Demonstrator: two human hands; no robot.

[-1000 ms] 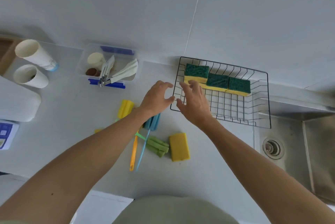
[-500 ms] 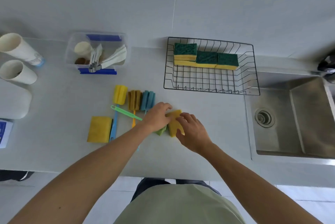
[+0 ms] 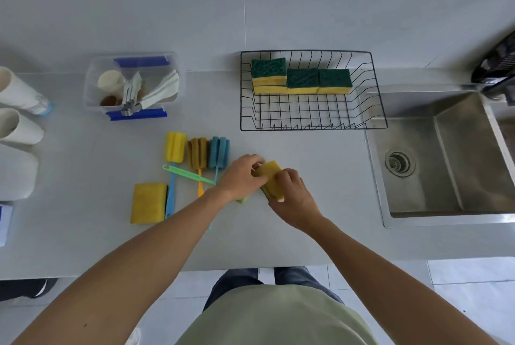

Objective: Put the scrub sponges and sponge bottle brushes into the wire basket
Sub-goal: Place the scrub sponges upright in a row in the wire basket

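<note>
- Both your hands are on one yellow scrub sponge [image 3: 271, 177] at mid-worktop: left hand [image 3: 242, 177] pinches its far end, right hand [image 3: 292, 196] clamps its near end.
- Wire basket [image 3: 370, 110] sits at the worktop's back edge, beside the sink [image 3: 451, 160]; stacked scrub sponges [image 3: 301, 79] line its rear wall.
- Loose on the worktop [image 3: 83, 177]: second yellow sponge [image 3: 149, 202] near the front-left, with yellow [image 3: 175, 147], brown [image 3: 198, 152] and blue [image 3: 219, 151] bottle brushes just behind it.

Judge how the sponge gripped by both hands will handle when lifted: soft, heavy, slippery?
The sponge looks like foam, so probably light and squashy under the left hand and right hand. Its matte, porous-looking face likely grips well. Flat sides mean it shouldn't roll.
</note>
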